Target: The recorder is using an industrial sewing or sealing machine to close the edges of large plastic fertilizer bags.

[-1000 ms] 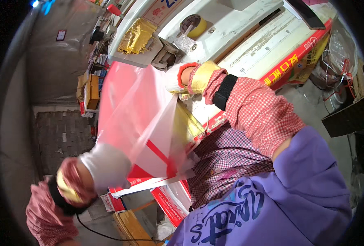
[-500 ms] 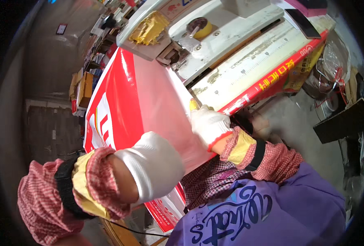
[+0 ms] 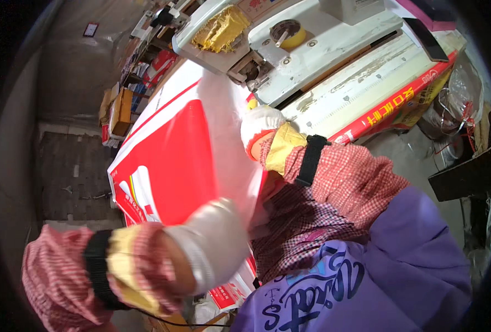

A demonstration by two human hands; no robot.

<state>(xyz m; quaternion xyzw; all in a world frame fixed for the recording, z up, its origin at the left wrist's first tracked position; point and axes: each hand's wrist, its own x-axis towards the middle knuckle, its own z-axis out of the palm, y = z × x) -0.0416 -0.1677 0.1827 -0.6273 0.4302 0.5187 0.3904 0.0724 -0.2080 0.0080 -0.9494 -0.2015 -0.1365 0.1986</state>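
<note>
A red and white printed plastic sack [image 3: 176, 160] is spread in front of me, its far end beside the head of a white sewing machine [image 3: 334, 52]. My right hand [image 3: 261, 126], in a white knit glove with yellow at a fingertip, grips the sack's right edge just short of the machine's needle area. My left hand [image 3: 215, 243], also in a white glove, is over the sack's near part. It is blurred and its fingers are turned out of sight, so its hold on the sack does not show.
A roll of yellow tape [image 3: 290, 34] and a yellow sponge-like block [image 3: 222, 30] sit on the machine. A phone [image 3: 425, 40] lies on the worn worktop [image 3: 361, 80]. Boxes [image 3: 121, 112] are stacked at the left. Clear plastic bags [image 3: 461, 97] hang at the right.
My right hand has moved left and farther away along the sack's edge, toward the machine. The sack has shifted and refolded. My left hand has moved slightly nearer to me.
</note>
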